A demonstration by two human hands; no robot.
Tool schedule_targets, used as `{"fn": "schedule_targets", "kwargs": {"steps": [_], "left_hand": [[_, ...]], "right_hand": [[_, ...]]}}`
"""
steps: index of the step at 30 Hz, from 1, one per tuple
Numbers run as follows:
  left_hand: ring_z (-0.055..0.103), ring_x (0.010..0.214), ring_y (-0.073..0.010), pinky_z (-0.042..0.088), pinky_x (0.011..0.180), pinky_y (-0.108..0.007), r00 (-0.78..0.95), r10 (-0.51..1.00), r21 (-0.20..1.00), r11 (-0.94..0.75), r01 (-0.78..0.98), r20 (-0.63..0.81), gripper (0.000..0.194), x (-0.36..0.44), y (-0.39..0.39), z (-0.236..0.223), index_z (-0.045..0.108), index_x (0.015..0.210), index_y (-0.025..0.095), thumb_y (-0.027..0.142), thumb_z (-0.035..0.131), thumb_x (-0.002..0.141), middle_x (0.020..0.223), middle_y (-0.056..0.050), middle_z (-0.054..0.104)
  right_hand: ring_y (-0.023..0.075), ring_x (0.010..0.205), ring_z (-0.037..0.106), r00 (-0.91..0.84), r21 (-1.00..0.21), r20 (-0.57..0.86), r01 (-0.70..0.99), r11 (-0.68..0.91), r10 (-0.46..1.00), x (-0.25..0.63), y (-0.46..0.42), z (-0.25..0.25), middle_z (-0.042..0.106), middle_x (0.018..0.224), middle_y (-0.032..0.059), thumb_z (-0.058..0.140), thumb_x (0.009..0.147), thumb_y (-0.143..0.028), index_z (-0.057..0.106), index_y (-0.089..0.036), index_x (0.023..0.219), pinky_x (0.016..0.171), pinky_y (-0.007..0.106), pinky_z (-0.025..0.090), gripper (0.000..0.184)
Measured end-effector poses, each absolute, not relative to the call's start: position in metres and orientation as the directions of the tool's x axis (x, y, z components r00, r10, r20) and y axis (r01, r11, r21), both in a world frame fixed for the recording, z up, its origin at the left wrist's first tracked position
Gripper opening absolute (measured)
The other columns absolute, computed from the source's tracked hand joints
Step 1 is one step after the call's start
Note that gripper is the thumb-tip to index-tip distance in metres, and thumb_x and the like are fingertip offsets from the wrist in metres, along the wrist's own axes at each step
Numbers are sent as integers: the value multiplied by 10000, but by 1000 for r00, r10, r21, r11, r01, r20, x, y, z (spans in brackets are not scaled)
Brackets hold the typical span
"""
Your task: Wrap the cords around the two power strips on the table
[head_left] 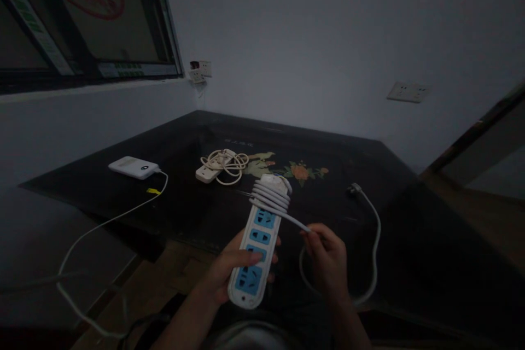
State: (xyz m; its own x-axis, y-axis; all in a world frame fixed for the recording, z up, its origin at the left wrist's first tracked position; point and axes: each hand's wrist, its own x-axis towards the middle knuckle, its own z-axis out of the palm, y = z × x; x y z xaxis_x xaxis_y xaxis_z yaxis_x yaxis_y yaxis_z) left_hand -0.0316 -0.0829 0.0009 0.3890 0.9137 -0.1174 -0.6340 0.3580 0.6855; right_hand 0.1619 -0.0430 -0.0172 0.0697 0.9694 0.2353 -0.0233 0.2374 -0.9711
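My left hand is closed around the lower half of a white power strip with blue socket faces, its thumb lying across the front. Several turns of grey-white cord are wound around the strip's far end. From the last turn the cord runs to my right hand, which pinches it to the right of the strip. Past that hand the loose cord curves over the table, and its plug lies on the dark surface at the right.
The black table bears a painted flower pattern. On it lie a second power strip with tangled cord and a white power bank with a cable trailing off the left edge. Wall sockets and a window are behind.
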Motion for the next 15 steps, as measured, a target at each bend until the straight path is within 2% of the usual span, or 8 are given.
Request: {"fn": "schedule_targets", "kwargs": {"steps": [1,3,5,6,10,15], "left_hand": [[626,794,-194,549,597,-299,356,931,706,308,-637,-85,595,-32,-83,3,487,1224,196,175,723,678,1036,-106,653],[654,781,-206,555,616,-331,280,960,750,204,-629,-27,816,-32,-84,8,237,1383,297,191,714,730,1069,-105,658],[682,781,-230,557,641,-361,228,974,785,139,-603,3,967,-31,-85,12,21,1414,370,201,710,757,1083,-109,666],[691,785,-242,557,649,-368,213,977,798,125,-590,4,994,-30,-86,14,-33,1411,387,211,705,770,1089,-114,668],[702,778,-265,559,624,-370,187,982,815,110,-569,-2,1004,-26,-87,16,-71,1420,405,264,698,789,1121,-137,661],[695,777,-257,563,645,-362,109,994,857,43,-513,15,952,-24,-88,16,39,1469,343,272,698,785,1032,-117,687]], "right_hand": [[100,480,419,51,-970,239,-26,241,970,160,-40,-16,496,520,-19,650,769,-404,667,-167,696,447,217,316,248],[101,484,423,15,-969,245,-36,246,969,157,-35,-14,494,519,-20,644,774,-410,668,-166,697,456,218,322,257],[98,484,419,-7,-968,247,-39,247,969,155,-30,-13,495,521,-20,640,778,-415,664,-165,689,459,217,319,267],[97,483,414,-8,-969,246,-36,246,969,155,-29,-12,491,519,-22,637,781,-416,663,-164,686,459,217,316,270],[96,476,392,1,-970,243,-20,243,970,156,-25,-10,461,501,-31,633,786,-425,658,-165,681,458,221,309,282],[101,492,410,22,-973,225,-57,226,974,159,-23,-16,493,533,-20,652,776,-435,656,-164,693,464,222,310,283]]}}
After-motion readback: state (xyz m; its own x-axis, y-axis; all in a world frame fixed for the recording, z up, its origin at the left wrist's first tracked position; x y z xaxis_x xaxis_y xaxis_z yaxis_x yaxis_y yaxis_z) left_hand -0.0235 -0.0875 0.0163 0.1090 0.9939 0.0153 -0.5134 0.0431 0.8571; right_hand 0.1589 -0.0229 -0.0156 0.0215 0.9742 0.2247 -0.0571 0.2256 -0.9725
